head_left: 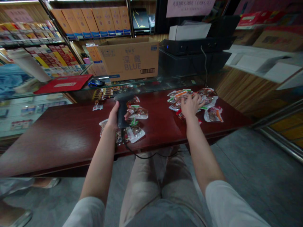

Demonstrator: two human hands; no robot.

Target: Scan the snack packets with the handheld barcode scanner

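My left hand is wrapped round the handle of a black barcode scanner, held over the left part of the table. A dark cable runs from the handle's lower end past the table's front edge. Under and beside the scanner lie several clear snack packets with white and green parts. On the right, my right hand rests with its fingers spread on a heap of similar snack packets. Its fingertips touch the packets, and I cannot make out a grip on any one. A packet with a pink and orange label lies at the heap's right edge.
Behind the dark red table stands a glass counter with an open cardboard box, a computer mouse, a red folder and a white cup. Small gold packets lie at the table's back. Another person's feet show lower left.
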